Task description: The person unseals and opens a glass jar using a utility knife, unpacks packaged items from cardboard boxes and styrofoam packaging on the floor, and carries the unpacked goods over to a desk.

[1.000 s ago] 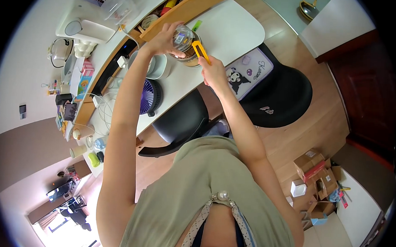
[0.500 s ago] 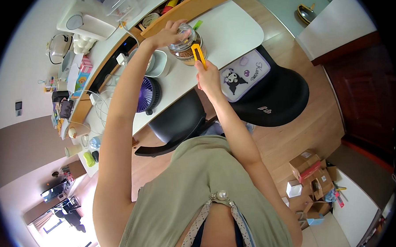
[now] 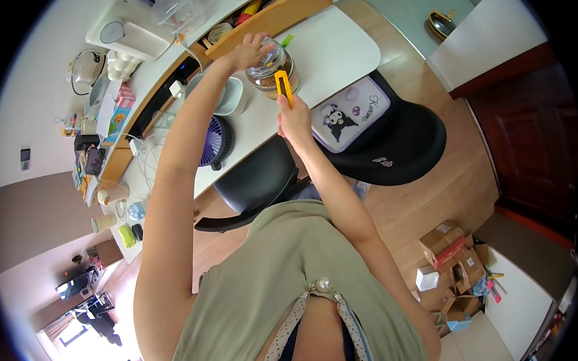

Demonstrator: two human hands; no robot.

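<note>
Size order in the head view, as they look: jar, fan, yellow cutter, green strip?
1. Jar and fan: order unsure, as the fan is partly hidden
2. Yellow cutter, visible part
3. Green strip

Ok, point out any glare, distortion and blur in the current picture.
Head view: the window burns out to white; head view: fisheye distortion, with black corners around the image; head view: the clear jar catches pale glints, while the yellow cutter looks fairly sharp.
</note>
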